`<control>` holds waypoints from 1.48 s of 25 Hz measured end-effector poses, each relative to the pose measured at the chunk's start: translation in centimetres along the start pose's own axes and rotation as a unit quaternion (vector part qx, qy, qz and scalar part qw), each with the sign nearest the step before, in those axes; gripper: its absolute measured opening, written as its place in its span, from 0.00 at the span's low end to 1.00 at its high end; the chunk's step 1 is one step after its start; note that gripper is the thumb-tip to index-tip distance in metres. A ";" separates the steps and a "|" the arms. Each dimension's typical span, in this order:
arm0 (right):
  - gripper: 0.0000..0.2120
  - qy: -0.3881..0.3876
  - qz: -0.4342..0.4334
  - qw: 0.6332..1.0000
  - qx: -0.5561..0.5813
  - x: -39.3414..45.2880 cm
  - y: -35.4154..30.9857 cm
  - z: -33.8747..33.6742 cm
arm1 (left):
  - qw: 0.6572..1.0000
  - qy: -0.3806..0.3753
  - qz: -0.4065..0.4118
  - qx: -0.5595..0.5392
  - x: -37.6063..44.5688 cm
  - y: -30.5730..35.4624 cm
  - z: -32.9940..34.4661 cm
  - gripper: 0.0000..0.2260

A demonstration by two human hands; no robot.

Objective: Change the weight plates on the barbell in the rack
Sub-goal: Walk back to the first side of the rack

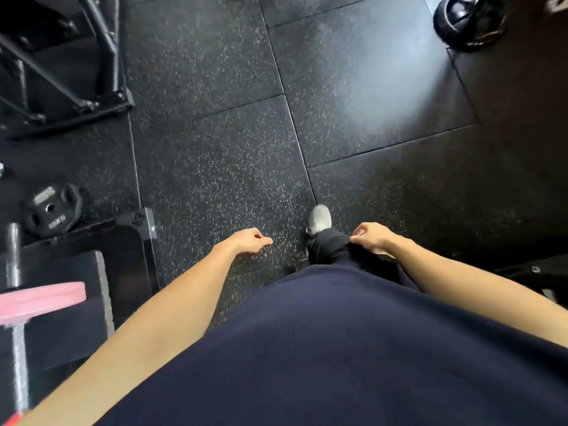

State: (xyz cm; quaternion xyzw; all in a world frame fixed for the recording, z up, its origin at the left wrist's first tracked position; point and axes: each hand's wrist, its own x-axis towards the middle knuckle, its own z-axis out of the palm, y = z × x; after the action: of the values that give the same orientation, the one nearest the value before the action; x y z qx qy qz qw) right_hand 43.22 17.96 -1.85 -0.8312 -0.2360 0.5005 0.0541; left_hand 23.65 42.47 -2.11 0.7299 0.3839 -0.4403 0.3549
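Beyond both your hands: black rubber floor tiles (215, 124), speckled pale, seams running diagonally. Grey shoe (320, 217) planted between the hands (toe pointing away). Far off past your right hand, a glossy black kettlebell (468, 18), blurred.

A gym, plainly. Black speckled rubber floor tiles (215, 124) underfoot; black plate stamped 10KG (53, 209) lying flat near the floor's left edge; barbell (13, 256) carrying a pink plate (40, 298) at lower left; black steel rack frame (101, 56) in the top-left corner; rounded black weight (468, 21), blurred, top right.
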 end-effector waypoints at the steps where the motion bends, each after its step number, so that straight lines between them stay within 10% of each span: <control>1: 0.18 -0.007 0.003 1.000 -0.001 2.2 -0.6 -2.2 | 1.000 -0.006 0.000 0.010 1.8 1.5 -2.6 0.23; 15: 0.18 0.082 0.073 0.978 0.180 24.5 -2.2 -38.6 | 0.990 0.020 0.083 0.112 20.1 32.8 -37.5 0.18; 25: 0.11 0.141 0.222 0.884 0.387 34.2 4.6 -58.7 | 0.918 -0.057 0.178 0.350 33.9 63.9 -56.4 0.20; 37: 0.07 0.212 0.318 0.747 0.544 39.8 22.8 -76.0 | 0.792 -0.076 0.282 0.535 41.4 102.0 -55.2 0.19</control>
State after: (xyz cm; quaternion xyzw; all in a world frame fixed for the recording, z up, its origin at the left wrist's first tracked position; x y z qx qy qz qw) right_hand 131.49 26.69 -3.88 -0.7727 0.3717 0.3430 0.3835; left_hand 146.30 53.78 -1.73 0.8434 -0.1644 -0.5097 0.0439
